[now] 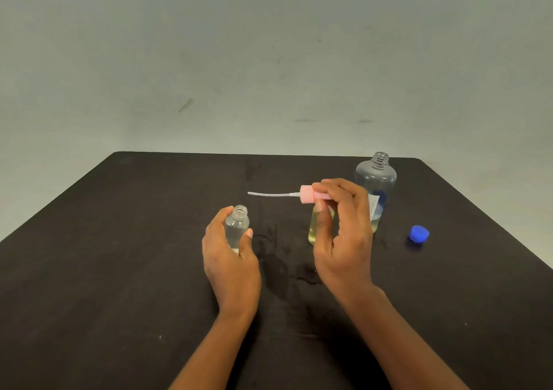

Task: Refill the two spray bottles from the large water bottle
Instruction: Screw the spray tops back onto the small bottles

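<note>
- Head view: left hand (230, 249) curls round an uncapped, upright spray bottle (238, 225).
- Right hand (344, 234) pinches a pink spray head (309, 194), its tube pointing toward the left hand.
- Just behind the right hand, partly hidden: a yellowish bottle (314, 229), then the open large bottle (376, 177).
- Blue cap (419, 234) lies on the table (119, 240), right of the right hand.

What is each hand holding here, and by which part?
The left hand grips the small open bottle round its body; the right hand pinches the pink spray head by its top end.
</note>
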Demonstrator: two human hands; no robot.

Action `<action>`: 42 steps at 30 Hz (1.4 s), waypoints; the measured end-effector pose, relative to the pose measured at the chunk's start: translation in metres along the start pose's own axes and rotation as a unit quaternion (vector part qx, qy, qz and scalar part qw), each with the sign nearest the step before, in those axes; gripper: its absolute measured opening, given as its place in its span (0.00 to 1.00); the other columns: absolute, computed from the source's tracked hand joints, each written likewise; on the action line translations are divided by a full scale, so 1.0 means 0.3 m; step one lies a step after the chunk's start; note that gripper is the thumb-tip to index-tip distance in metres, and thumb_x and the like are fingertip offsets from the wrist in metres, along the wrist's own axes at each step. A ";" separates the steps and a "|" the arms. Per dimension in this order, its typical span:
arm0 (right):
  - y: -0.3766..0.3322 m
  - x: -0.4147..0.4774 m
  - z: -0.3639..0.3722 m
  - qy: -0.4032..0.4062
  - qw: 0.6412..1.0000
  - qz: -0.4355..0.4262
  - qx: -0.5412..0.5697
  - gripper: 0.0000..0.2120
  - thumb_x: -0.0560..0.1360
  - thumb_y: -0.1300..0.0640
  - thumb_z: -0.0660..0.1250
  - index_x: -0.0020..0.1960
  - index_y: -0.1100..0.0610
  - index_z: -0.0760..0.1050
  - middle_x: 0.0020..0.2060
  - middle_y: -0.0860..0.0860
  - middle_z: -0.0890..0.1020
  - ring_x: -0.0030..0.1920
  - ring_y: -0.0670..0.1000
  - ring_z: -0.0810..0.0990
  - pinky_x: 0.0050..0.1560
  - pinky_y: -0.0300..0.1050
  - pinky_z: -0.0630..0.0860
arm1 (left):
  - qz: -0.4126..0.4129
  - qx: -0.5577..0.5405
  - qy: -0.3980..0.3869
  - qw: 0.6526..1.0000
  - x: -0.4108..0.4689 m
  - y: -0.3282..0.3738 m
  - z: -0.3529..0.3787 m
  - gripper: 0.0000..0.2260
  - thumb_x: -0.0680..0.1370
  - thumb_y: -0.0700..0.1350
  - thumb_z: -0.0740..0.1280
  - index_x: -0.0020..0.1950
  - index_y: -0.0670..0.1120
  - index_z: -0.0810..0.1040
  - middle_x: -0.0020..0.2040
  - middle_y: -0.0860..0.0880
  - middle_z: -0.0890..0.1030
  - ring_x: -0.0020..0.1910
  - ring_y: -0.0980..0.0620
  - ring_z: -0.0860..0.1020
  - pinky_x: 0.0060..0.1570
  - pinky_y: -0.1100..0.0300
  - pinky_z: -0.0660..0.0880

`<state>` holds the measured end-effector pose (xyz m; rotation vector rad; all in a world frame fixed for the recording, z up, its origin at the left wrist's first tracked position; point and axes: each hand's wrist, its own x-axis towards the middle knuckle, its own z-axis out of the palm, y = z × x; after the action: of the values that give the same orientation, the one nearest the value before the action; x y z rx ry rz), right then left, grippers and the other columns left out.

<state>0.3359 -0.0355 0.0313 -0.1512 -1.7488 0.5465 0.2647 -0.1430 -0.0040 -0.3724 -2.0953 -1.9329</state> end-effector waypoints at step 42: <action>-0.001 -0.033 0.022 -0.128 0.984 0.090 0.089 0.07 0.75 0.51 0.68 0.51 0.51 0.76 0.46 0.46 0.78 0.48 0.48 0.78 0.48 0.37 0.75 | 0.210 0.029 -0.133 0.968 -0.047 -0.009 0.013 0.24 0.71 0.33 0.72 0.61 0.53 0.72 0.55 0.60 0.74 0.57 0.67 0.72 0.56 0.76 0.68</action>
<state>0.3322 -0.0415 0.0217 -0.1174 -1.9345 0.8835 0.2767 -0.1394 -0.0118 -1.0208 -2.0088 -1.6401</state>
